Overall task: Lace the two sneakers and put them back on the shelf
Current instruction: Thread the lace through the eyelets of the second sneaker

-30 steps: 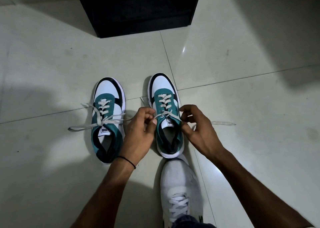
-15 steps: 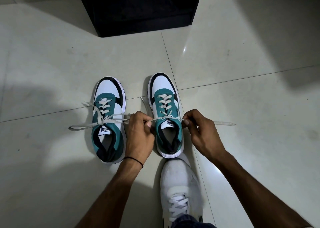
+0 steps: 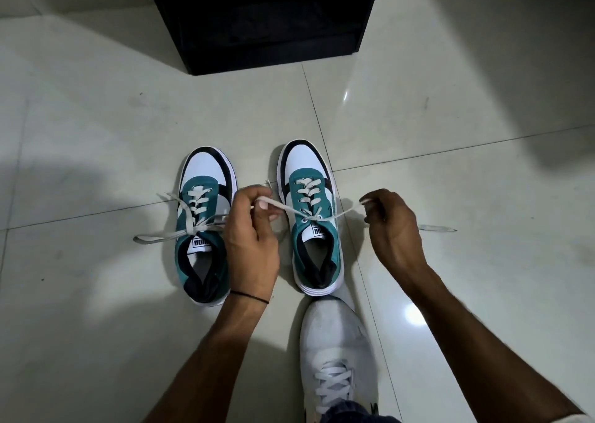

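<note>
Two teal, white and black sneakers stand side by side on the tiled floor, toes pointing away from me. The right sneaker (image 3: 310,210) has its white lace (image 3: 283,209) pulled taut to both sides from the top eyelets. My left hand (image 3: 251,232) pinches the left end of that lace. My right hand (image 3: 391,226) pinches the right end, whose tip (image 3: 439,228) lies on the floor beyond it. The left sneaker (image 3: 204,223) is laced, with loose lace ends (image 3: 161,236) spread over the floor and partly hidden behind my left hand.
A black shelf unit (image 3: 267,20) stands on the floor straight ahead beyond the sneakers. My own foot in a white shoe (image 3: 336,352) rests just behind the right sneaker's heel. Pale floor tiles (image 3: 450,126) stretch all around.
Both hands moved apart and lifted slightly, drawing the right sneaker's lace ends outward and tight. The sneakers stayed in place.
</note>
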